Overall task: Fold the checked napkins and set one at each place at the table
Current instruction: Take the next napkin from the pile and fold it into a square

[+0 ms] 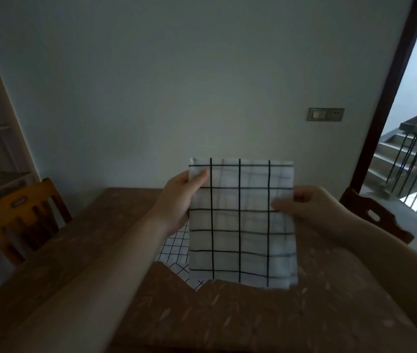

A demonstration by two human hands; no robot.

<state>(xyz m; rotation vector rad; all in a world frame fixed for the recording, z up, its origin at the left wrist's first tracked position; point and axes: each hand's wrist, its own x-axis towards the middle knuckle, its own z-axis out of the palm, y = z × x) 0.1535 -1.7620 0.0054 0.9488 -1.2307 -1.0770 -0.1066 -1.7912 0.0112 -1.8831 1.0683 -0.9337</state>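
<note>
I see the folded checked napkin [243,222], white with black grid lines, hanging upright above the table [80,250]. My left hand [179,200] pinches its upper left edge, thumb in front; my right hand [309,207] pinches its right edge.
</note>
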